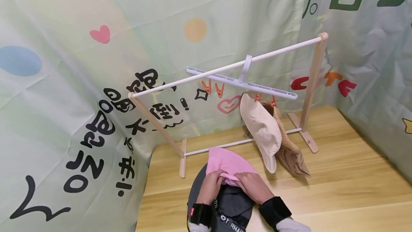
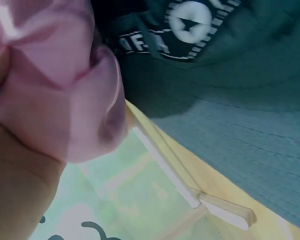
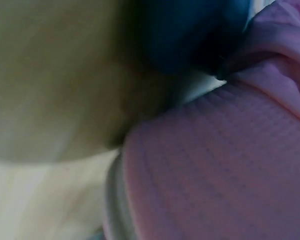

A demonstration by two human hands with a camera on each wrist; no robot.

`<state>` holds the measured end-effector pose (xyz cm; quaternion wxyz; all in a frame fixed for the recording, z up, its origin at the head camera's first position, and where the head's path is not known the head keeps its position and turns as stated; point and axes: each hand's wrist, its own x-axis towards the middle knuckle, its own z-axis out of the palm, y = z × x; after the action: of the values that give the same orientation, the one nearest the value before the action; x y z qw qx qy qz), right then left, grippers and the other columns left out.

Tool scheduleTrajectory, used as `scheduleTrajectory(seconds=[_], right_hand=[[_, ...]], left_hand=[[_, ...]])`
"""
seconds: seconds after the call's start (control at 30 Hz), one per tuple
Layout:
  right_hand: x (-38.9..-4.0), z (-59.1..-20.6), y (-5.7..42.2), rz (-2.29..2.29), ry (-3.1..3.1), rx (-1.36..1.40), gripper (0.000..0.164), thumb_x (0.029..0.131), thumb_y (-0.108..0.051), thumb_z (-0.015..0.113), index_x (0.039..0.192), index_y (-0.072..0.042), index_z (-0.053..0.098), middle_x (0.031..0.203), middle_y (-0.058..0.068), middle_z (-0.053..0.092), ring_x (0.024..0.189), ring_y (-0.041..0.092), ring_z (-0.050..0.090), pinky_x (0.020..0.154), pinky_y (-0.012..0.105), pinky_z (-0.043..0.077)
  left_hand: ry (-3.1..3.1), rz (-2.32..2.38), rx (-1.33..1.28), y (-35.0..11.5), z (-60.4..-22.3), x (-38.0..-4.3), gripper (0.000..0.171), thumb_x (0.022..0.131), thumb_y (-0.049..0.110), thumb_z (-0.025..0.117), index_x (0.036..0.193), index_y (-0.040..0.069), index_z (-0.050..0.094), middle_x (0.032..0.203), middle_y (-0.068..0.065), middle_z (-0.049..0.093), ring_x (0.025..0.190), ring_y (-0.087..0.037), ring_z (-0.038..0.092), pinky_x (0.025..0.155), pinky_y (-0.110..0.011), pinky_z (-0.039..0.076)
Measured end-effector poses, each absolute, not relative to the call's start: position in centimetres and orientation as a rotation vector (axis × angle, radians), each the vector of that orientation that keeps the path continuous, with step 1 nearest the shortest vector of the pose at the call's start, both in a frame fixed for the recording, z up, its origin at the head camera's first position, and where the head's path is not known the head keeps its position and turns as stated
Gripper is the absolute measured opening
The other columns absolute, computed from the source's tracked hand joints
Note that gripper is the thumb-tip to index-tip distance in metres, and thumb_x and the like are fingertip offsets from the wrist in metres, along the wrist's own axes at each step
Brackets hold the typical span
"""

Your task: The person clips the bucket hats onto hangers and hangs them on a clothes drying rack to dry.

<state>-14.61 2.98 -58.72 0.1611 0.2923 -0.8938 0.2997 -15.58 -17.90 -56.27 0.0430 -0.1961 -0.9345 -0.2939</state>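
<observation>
Both hands hold a pink bucket hat (image 1: 226,160), its stitched brim turned toward the rack. My left hand (image 1: 210,187) grips its near left edge, and my right hand (image 1: 255,186) pinches the edge on the right. Beneath it lies a dark grey bucket hat (image 1: 236,203) with a lettered band inside. In the left wrist view, thumb and fingers bunch the pink fabric (image 2: 55,80) beside the dark hat's brim (image 2: 215,110). Pink stitched brim (image 3: 220,165) fills much of the right wrist view; the right fingertips cannot be made out there.
Behind the hats stands a drying rack with a white top bar (image 1: 280,51) and wooden legs. A lavender hanger (image 1: 257,87) hangs from it, with orange clips (image 1: 219,90). Clipped at its right are a cream hat (image 1: 262,128) and a brown hat (image 1: 291,156). Printed cloth surrounds the wooden table (image 1: 351,174).
</observation>
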Motion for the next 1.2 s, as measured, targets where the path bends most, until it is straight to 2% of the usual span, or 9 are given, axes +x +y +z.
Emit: scheduleTrajectory(seconds=[0.07, 0.27, 0.53, 0.73, 0.87, 1.03, 1.2], right_hand=[[-14.8, -58.3, 3.0, 0.843, -2.553, 0.817, 0.018, 0.097, -0.016, 0.071, 0.083, -0.02, 0.061, 0.071, -0.009, 0.06, 0.066, 0.013, 0.063, 0.059, 0.036, 0.05], [-14.9, -57.9, 3.2, 0.829, -2.502, 0.78, 0.011, 0.094, -0.011, 0.074, 0.09, -0.018, 0.066, 0.073, -0.007, 0.065, 0.063, 0.014, 0.064, 0.055, 0.036, 0.049], [-14.6, -57.3, 3.4, 0.852, -2.474, 0.739, 0.011, 0.092, -0.007, 0.074, 0.096, -0.016, 0.071, 0.079, -0.006, 0.07, 0.063, 0.014, 0.065, 0.055, 0.034, 0.05], [-14.4, -56.5, 3.6, 0.832, -2.435, 0.645, 0.025, 0.086, 0.0, 0.078, 0.11, -0.006, 0.076, 0.091, 0.007, 0.078, 0.067, 0.024, 0.072, 0.059, 0.039, 0.055], [-14.4, -55.9, 3.6, 0.855, -2.425, 0.603, 0.028, 0.087, 0.003, 0.077, 0.114, -0.004, 0.074, 0.095, 0.011, 0.078, 0.071, 0.027, 0.074, 0.061, 0.041, 0.056], [-14.3, -55.3, 3.6, 0.935, -2.38, 0.566, 0.024, 0.091, 0.003, 0.074, 0.114, -0.004, 0.073, 0.092, 0.01, 0.078, 0.077, 0.025, 0.076, 0.064, 0.04, 0.059], [-14.4, -55.1, 3.7, 0.99, -2.335, 0.554, 0.028, 0.091, 0.004, 0.072, 0.118, -0.005, 0.072, 0.095, 0.009, 0.078, 0.081, 0.022, 0.076, 0.067, 0.038, 0.06]], left_hand=[[-2.839, -0.882, -0.574, -17.5, -55.8, -15.9, 0.013, 0.098, 0.005, 0.069, 0.096, 0.015, 0.077, 0.089, 0.003, 0.074, 0.084, -0.009, 0.067, 0.075, -0.034, 0.056], [-2.836, -0.956, -0.541, -17.9, -55.8, -16.5, 0.014, 0.096, 0.003, 0.071, 0.099, 0.014, 0.079, 0.097, 0.002, 0.076, 0.094, -0.013, 0.07, 0.084, -0.035, 0.057], [-2.752, -0.949, -0.554, -19.1, -55.8, -16.3, 0.023, 0.09, -0.008, 0.073, 0.101, 0.011, 0.079, 0.102, -0.002, 0.077, 0.098, -0.02, 0.072, 0.089, -0.039, 0.058], [-2.664, -0.958, -0.56, -18.9, -55.0, -17.2, 0.025, 0.089, -0.009, 0.075, 0.104, 0.01, 0.079, 0.106, -0.004, 0.077, 0.103, -0.024, 0.072, 0.094, -0.043, 0.057], [-2.605, -0.977, -0.566, -18.6, -54.1, -18.1, 0.025, 0.088, -0.009, 0.075, 0.105, 0.008, 0.079, 0.108, -0.006, 0.076, 0.107, -0.027, 0.071, 0.097, -0.045, 0.055], [-2.594, -1.015, -0.553, -18.0, -53.0, -19.0, 0.031, 0.092, -0.006, 0.073, 0.12, 0.005, 0.074, 0.122, -0.013, 0.073, 0.118, -0.032, 0.067, 0.103, -0.049, 0.052], [-2.626, -1.05, -0.501, -17.4, -52.2, -19.7, 0.032, 0.097, 0.001, 0.07, 0.129, 0.007, 0.07, 0.129, -0.012, 0.069, 0.122, -0.03, 0.063, 0.104, -0.047, 0.051]])
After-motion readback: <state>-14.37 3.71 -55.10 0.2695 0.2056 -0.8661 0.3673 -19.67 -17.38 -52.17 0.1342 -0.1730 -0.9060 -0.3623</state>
